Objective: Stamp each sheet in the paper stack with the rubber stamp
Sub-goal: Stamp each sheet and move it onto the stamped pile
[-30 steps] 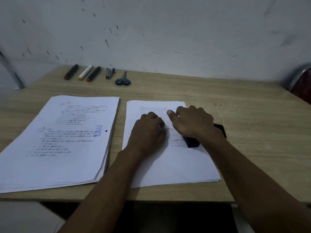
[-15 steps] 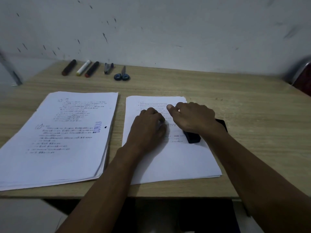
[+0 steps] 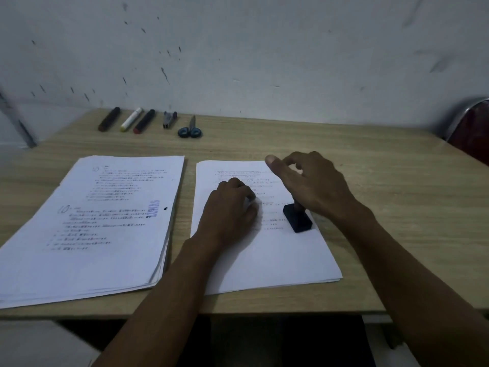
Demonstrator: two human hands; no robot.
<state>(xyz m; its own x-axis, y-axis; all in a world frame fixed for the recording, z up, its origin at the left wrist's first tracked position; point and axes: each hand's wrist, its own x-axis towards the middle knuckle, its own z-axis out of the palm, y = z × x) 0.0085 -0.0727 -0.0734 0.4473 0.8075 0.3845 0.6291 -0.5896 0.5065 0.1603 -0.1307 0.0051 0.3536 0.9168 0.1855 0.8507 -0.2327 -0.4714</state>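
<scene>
Black rubber stamp, white sheets
</scene>
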